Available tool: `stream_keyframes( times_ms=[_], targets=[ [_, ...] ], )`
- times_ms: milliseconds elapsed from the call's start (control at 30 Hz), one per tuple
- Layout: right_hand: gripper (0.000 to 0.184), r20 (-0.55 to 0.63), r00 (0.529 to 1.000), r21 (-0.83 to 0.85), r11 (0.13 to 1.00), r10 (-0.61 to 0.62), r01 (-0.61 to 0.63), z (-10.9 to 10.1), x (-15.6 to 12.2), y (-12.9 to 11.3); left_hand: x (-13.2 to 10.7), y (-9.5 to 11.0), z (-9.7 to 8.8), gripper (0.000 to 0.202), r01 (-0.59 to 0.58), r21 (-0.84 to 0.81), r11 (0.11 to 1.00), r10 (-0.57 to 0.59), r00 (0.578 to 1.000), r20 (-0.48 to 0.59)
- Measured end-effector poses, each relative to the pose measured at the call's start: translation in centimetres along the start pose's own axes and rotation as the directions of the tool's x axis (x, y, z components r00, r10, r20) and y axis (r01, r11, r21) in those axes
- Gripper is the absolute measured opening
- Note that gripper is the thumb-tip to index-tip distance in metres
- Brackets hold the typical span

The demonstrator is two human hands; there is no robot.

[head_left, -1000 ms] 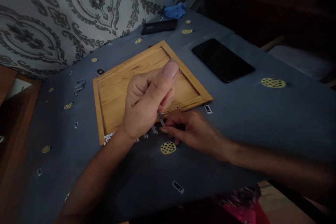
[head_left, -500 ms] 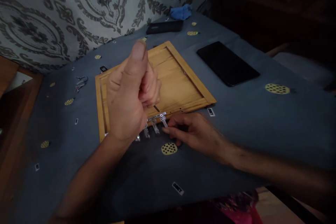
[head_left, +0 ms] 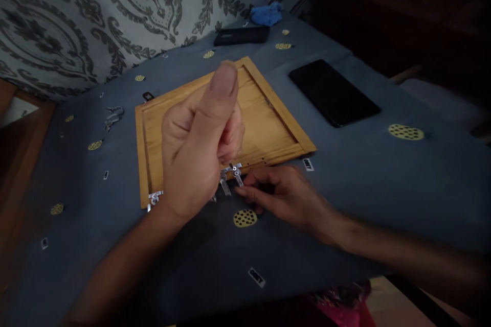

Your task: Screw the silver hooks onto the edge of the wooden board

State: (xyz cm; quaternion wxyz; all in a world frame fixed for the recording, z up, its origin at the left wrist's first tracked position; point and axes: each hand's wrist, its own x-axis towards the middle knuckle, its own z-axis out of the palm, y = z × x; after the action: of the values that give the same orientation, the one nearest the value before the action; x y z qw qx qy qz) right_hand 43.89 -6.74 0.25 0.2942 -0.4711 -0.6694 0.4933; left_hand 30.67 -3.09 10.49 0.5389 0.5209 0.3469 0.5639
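Note:
A wooden frame (head_left: 268, 112) lies flat on a blue-grey cloth (head_left: 345, 204). Small metal clips (head_left: 235, 172) stick out along its near edge, with another clip (head_left: 154, 197) at the near left corner. My left hand (head_left: 199, 148) is raised above the frame in a fist with the thumb up, gripping a thin dark tool whose tip points down at the clips. My right hand (head_left: 286, 196) rests on the cloth by the frame's near edge, its fingertips pinching one clip.
A black phone (head_left: 333, 91) lies to the right of the frame, a second dark phone (head_left: 241, 36) and a blue cloth (head_left: 266, 14) further back. Loose metal hooks (head_left: 113, 117) sit to the left. A patterned curtain (head_left: 95, 20) hangs behind.
My left hand rose and swung left off the clips, then came back down towards them with the thumb up. My right hand stayed at the frame's near edge.

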Motion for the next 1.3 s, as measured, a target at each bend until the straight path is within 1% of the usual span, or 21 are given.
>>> stream_keyframes(
  times_ms=[300, 433, 500, 633, 733, 833, 900, 1067, 1300],
  targets=[
    [0.026, 0.011, 1.0, 0.02, 1.0, 0.01, -0.011, -0.1, 0.0, -0.1, 0.2, -1.1, -0.3, 0.058, -0.005, 0.014, 1.0, 0.005, 1.0, 0.013],
    [0.028, 0.019, 1.0, 0.013, 1.0, 0.006, -0.007, -0.1, 0.0, -0.1, 0.1, -1.4, -0.3, 0.059, 0.026, 0.055, 0.998, -0.025, 1.0, -0.011],
    [0.028, 0.02, 1.0, 0.013, 1.0, -0.003, 0.003, -0.1, 0.0, -0.1, 0.0, -1.5, -0.3, 0.058, 0.022, 0.07, 0.997, -0.022, 1.0, -0.01],
    [0.026, 0.019, 1.0, 0.02, 1.0, 0.003, -0.004, -0.2, -0.1, -0.2, -0.2, -1.6, -0.3, 0.051, -0.012, 0.041, 0.999, 0.01, 0.999, 0.042],
    [0.026, 0.026, 1.0, 0.015, 1.0, 0.01, -0.011, -0.3, 0.0, -0.4, -0.3, -1.6, -0.3, 0.042, -0.017, 0.041, 0.999, 0.013, 0.996, 0.085],
    [0.027, 0.027, 1.0, 0.018, 1.0, 0.006, -0.006, -0.3, 0.0, -0.6, -0.3, -1.3, -0.2, 0.03, -0.001, 0.012, 1.0, 0.0, 0.998, 0.064],
    [0.028, 0.025, 1.0, 0.024, 1.0, 0.001, -0.001, -0.2, 0.1, -0.6, -0.3, -1.3, -0.2, 0.025, 0.02, -0.026, 0.999, -0.019, 0.999, 0.049],
    [0.027, 0.017, 1.0, 0.027, 1.0, 0.006, -0.006, -0.1, 0.0, -0.6, 0.2, -1.5, -0.2, 0.025, 0.03, -0.088, 0.996, -0.025, 0.998, 0.054],
    [0.025, 0.014, 1.0, 0.022, 1.0, 0.0, 0.0, -0.2, 0.0, -0.6, 0.6, -1.8, -0.3, 0.025, 0.021, -0.054, 0.998, -0.016, 0.995, 0.094]
  ],
)
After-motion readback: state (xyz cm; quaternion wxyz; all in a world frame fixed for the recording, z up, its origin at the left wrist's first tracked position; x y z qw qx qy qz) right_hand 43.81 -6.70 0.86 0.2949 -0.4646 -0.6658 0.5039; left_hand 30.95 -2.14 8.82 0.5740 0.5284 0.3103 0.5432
